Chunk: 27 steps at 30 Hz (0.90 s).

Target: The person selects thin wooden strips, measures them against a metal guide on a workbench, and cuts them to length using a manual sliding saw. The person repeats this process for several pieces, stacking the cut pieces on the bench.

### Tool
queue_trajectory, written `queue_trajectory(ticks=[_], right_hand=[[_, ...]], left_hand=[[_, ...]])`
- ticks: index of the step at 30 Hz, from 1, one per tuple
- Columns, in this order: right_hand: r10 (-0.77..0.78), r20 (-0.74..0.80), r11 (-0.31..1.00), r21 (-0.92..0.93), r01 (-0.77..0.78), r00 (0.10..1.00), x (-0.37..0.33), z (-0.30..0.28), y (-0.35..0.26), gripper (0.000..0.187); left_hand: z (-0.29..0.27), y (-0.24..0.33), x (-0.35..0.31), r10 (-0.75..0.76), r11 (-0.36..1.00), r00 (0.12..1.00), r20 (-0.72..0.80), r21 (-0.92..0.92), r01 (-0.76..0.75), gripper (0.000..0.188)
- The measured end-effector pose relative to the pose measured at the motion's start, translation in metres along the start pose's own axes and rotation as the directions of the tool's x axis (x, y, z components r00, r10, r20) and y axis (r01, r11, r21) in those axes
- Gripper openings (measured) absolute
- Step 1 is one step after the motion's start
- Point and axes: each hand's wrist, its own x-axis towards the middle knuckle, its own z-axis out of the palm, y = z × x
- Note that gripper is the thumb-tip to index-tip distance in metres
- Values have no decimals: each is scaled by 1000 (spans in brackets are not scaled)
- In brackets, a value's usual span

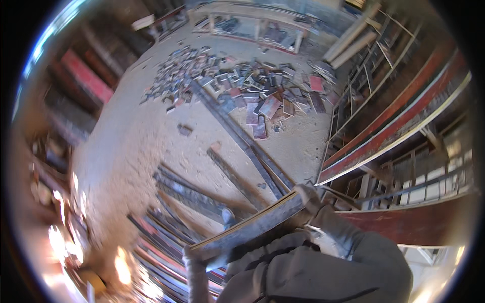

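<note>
In front of my body I hold a long, narrow plank (257, 222), its broad face dark grey and scuffed and its thin edge pale. It slants from lower left up to the right. My left hand (193, 258) is closed round its lower end. Near its upper right end, my right hand (309, 201) grips the edge. Both hands are somewhat blurred, and their undersides are hidden. Just past the plank, long dark boards (237, 134) lie on the floor, running away from me. My shoe (228, 217) shows in part beyond the plank.
A pile of small board offcuts (268, 96) covers the floor ahead. More strips (187, 194) and stacked boards (156, 247) lie low on the left. Along the right stand a metal frame (371, 70) and long red-brown panels (399, 121). A low bench (252, 12) stands at the back.
</note>
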Motion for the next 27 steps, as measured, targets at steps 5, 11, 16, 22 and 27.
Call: queue_trajectory(ticks=[5,11,16,22,27], right_hand=[[320,-28,925,-206,-319,947,65,-45,-35,32],[317,-458,942,48,-333,830,124,-11,32,32],[743,-373,666,491,-562,555,250,-15,95,34],[928,-270,363,813,-455,258,378,-59,108,38],[963,-255,270,922,-278,86,483,-81,172,42]], left_hand=[[197,121,197,158,968,984,77,185,-170,41],[406,213,377,215,-120,830,515,857,-501,48],[645,259,432,103,338,876,472,811,-477,44],[869,276,503,30,50,880,474,879,-475,66],[1051,240,616,-169,-327,718,675,649,-687,58]])
